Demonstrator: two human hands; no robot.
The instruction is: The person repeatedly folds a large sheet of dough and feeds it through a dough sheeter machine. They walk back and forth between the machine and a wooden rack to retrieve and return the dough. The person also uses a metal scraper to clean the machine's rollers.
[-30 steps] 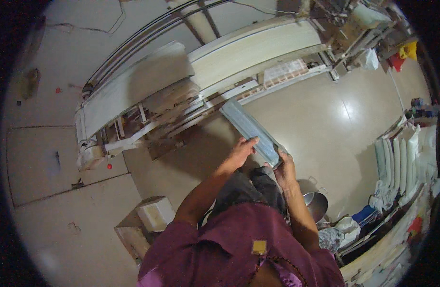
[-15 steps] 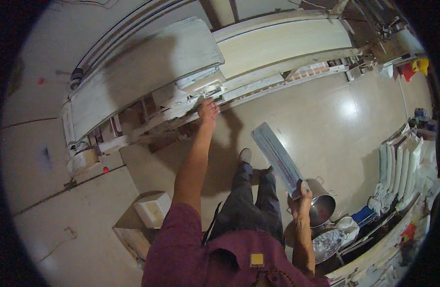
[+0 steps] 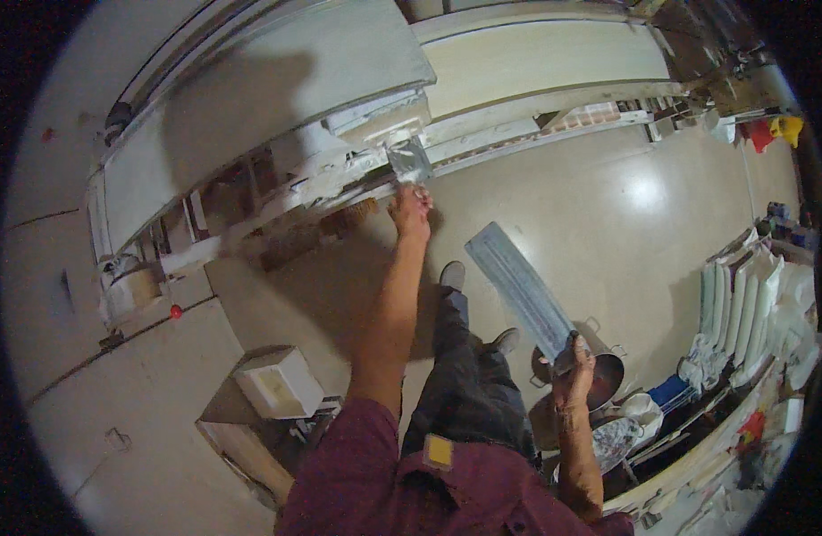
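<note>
My left hand (image 3: pixel 412 213) reaches forward to the front edge of the long bench, its fingers closed on a small, square, grey metal scraper (image 3: pixel 410 161). The scraper's flat blade stands up beyond the fingers, beside whitish, caked clutter on a ledge (image 3: pixel 357 168). Low on the right, my right hand (image 3: pixel 574 373) grips the near end of a long, narrow grey metal tray (image 3: pixel 523 288). That tray slants away to the far left, over the floor. Its exact depth is hard to make out.
The bench has a grey board (image 3: pixel 339 62) at left and a pale yellow board (image 3: pixel 545 67) at right. A metal pot (image 3: pixel 606 380) stands under my right hand, near stacked white sacks (image 3: pixel 740 290). At left sits an open box with a white block (image 3: pixel 280 382).
My left hand has shifted slightly right, and the scraper's blade now shows plainly. The tray stays in my right hand. My feet have moved, with both shoes now showing.
</note>
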